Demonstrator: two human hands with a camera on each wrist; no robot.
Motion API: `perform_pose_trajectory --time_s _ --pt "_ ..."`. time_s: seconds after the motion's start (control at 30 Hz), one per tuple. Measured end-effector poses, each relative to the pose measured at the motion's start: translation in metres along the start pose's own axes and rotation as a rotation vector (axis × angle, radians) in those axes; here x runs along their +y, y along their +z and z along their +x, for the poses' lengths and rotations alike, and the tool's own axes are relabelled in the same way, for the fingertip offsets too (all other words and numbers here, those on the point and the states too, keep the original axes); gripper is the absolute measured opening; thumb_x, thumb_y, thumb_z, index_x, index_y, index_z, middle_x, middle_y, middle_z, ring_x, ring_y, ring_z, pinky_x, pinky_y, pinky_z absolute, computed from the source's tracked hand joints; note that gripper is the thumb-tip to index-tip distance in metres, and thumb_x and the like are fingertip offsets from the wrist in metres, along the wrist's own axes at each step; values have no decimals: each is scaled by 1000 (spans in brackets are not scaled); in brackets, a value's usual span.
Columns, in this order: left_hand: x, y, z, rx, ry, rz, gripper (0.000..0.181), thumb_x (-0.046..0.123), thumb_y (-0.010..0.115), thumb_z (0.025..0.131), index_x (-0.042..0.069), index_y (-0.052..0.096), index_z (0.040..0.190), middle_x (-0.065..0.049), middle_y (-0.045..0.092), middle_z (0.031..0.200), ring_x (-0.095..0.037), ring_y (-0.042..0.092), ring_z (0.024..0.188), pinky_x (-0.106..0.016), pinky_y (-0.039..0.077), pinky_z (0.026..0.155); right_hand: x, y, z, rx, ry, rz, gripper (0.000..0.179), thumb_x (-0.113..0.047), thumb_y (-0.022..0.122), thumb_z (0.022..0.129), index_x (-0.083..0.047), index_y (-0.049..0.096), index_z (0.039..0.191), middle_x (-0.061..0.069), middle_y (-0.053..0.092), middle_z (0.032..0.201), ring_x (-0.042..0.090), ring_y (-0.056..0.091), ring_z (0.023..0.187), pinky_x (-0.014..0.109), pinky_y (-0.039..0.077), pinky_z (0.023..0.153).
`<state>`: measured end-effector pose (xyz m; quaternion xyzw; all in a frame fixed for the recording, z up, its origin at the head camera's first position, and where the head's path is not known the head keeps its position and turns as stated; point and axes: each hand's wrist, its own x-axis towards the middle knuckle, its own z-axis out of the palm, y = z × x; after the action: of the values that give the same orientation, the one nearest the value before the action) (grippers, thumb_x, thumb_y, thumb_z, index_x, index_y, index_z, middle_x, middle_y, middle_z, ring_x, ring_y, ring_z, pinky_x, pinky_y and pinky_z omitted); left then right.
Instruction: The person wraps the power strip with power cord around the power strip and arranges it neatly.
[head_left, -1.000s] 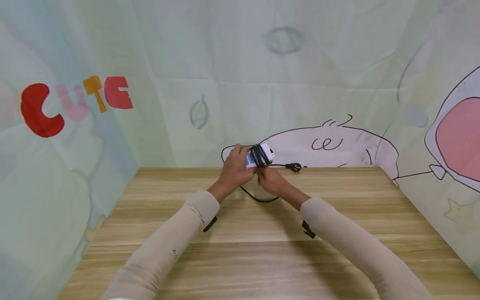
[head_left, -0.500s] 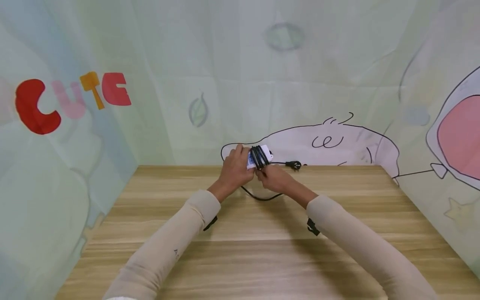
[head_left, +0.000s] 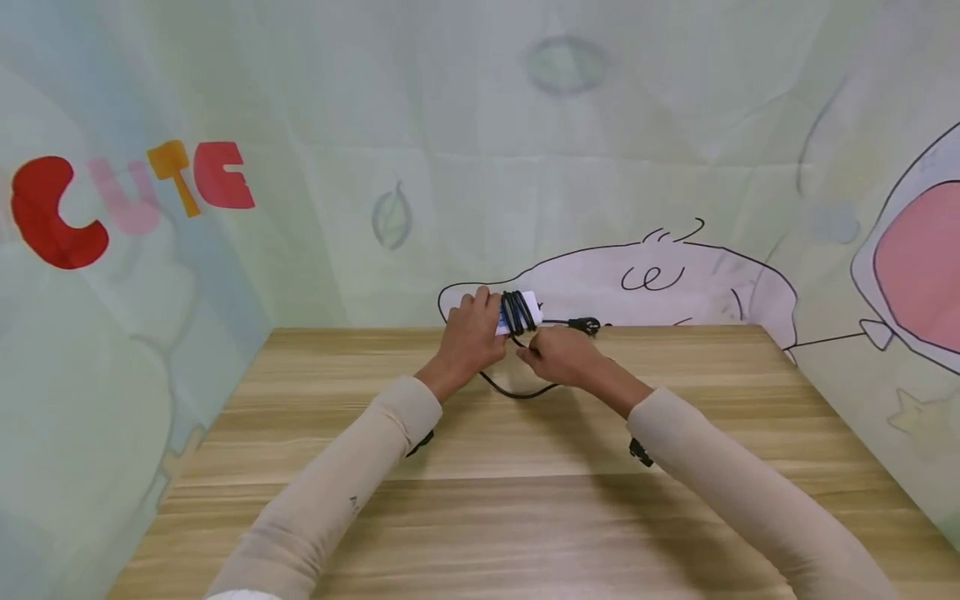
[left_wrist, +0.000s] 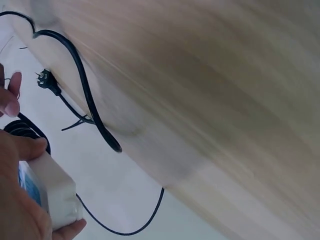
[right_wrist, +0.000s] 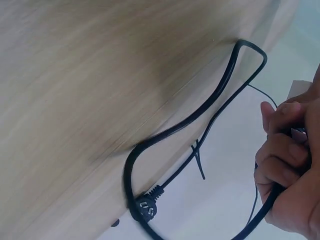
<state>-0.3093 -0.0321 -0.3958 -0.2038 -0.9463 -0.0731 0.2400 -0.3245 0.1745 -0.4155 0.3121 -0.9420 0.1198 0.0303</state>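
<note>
My left hand [head_left: 468,337] grips one end of a white power strip [head_left: 532,305], which has a blue label. Several turns of black cord [head_left: 516,313] are wrapped around its middle. Just to the right, my right hand [head_left: 566,357] pinches the cord with curled fingers, and a short stretch runs from the coils to it. In the left wrist view the strip's white end [left_wrist: 60,195] shows beside the thumb. The black three-pin plug [head_left: 584,325] lies near the table's back edge. A slack loop of cord [right_wrist: 187,120] hangs down to the tabletop in the right wrist view.
The wood-grain table [head_left: 480,508] stretches forward to a printed cloth backdrop [head_left: 480,200] that rises right behind the hands. More cloth walls, with the word CUTE and a balloon drawing [head_left: 922,258], stand at left and right.
My right hand has moved a little to the right, away from the coils, drawing the cord with it. My left hand keeps its hold on the power strip.
</note>
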Motion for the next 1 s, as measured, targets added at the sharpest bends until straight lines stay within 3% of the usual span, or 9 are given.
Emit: perform_pose_trajectory --time_s 0.13,0.27,0.4,0.6,0.7,0.77,0.87,0.93,1.0 --pt "-7 -1 0 -17 -19 16 48 17 84 95 -6 67 134 -22 66 130 -44 71 106 -58 65 81 -22 -17 -17 7 -10 -55 57 -35 62 115 -19 53 61 -6 45 56 12 44 54 30 36 55" --pt "-14 0 -1 -12 -50 17 48 15 85 94 -6 67 134 -21 66 129 -44 71 107 -59 65 82 -29 -20 -28 -9 -39 -89 50 -35 59 117 -16 64 70 -3 58 62 14 54 58 34 46 61" --pt "-17 2 -1 3 -36 24 48 14 84 93 -6 66 133 -21 66 127 -44 71 104 -58 65 79 -28 -20 -35 -72 -28 28 38 -34 59 117 -7 81 100 4 78 83 18 71 75 42 60 76" --pt "-16 3 -1 58 -33 46 47 12 84 92 -6 67 132 -21 68 123 -44 71 101 -56 65 76 -22 -25 -46 -196 29 229 36 -36 58 118 -8 78 129 7 82 102 20 73 87 47 60 91" --pt "-15 2 -1 57 -15 65 46 12 82 93 -6 67 133 -21 68 125 -43 71 100 -55 65 75 -19 -29 -51 -202 53 217 44 -41 54 119 -9 77 139 11 84 116 27 79 102 52 61 99" --pt "-14 2 -1 38 2 82 45 12 82 94 -5 68 133 -21 68 126 -42 71 99 -55 64 74 -18 -32 -53 -148 19 119 44 -43 53 119 -11 79 135 9 84 108 27 79 98 50 63 87" --pt "-12 2 -3 -15 33 123 51 17 84 97 -5 66 139 -20 67 130 -40 72 103 -53 65 78 -18 -35 -54 44 -117 -136 39 -43 61 115 -15 82 98 0 72 73 19 68 67 36 47 56" --pt "-12 3 -3 -36 53 151 57 22 86 97 -4 66 143 -19 67 133 -39 72 107 -52 66 82 -18 -38 -53 203 -236 -314 41 -41 70 110 -17 69 76 -4 54 58 17 52 55 32 34 50" --pt "-11 1 -3 -57 82 179 61 25 88 98 -3 64 147 -17 67 135 -39 72 112 -52 66 89 -17 -42 -51 323 -343 -467 48 -40 75 106 -19 58 66 -4 45 56 19 47 55 33 34 52"
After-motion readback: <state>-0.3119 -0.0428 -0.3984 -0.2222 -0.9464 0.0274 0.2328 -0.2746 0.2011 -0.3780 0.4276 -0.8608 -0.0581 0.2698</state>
